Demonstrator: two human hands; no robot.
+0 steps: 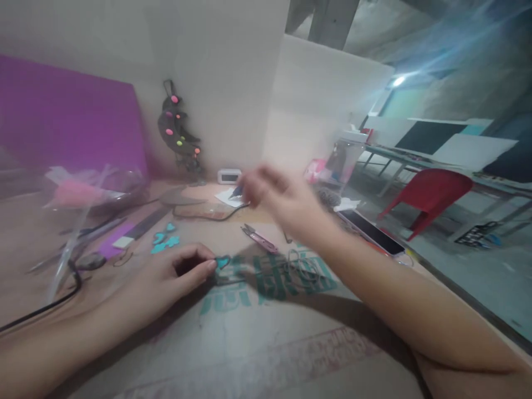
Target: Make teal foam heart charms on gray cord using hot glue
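Observation:
My left hand [189, 266] rests low over the cardboard, thumb and fingertips pinched on the edge of a small teal heart piece [223, 262] with a dark outline. Farther off, my right hand [270, 191] is raised and smeared by motion. Beside its fingertips a dark blue pointed tip [236, 193] shows over a white paper [226, 198]; whether the fingers touch it is unclear. Pink-handled thread snips [260, 239] lie between the hands. A loose coil of thin cord [303, 267] lies under my right forearm. Several teal cut-out pieces [166, 239] lie beyond my left hand.
A black moon-shaped hanging [177, 130] with coloured dots is at the back wall. A small white clock [229, 176] stands near it. A phone [372, 230] lies at the right edge. A plastic bag [97, 188] and a black cable [50, 305] are at left.

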